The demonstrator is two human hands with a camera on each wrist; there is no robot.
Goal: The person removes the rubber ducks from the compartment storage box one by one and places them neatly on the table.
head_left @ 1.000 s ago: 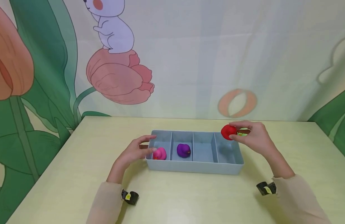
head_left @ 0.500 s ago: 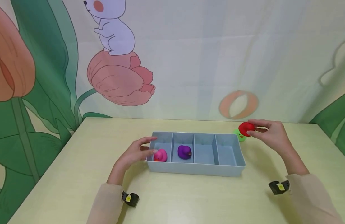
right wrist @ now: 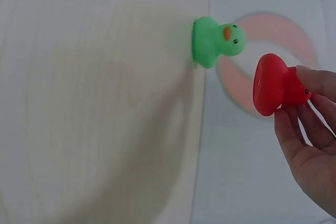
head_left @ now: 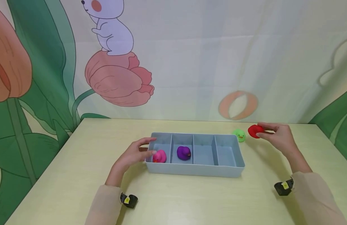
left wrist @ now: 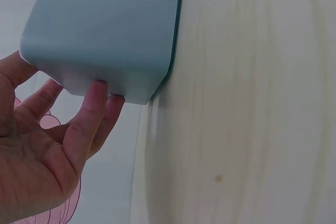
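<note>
Red duck (head_left: 255,131) sits pinched in our right hand (head_left: 277,139), thumb and fingertips (right wrist: 294,124) round its head, held above the table (head_left: 77,175) near the far right corner, just beside the green duck (head_left: 240,135) standing there. Our left hand (head_left: 131,154) rests relaxed fingers (left wrist: 97,103) against the left end wall of the blue tray (head_left: 196,170), steadying it. Pink duck (head_left: 159,156) fills the leftmost compartment, purple duck (head_left: 183,153) the second; the other two show nothing inside. We'd judge it best to keep the pinch light and lower it base first, clear of the green one. Duck's beak is hidden behind our fingers; whether its base touches the table we cannot tell.
</note>
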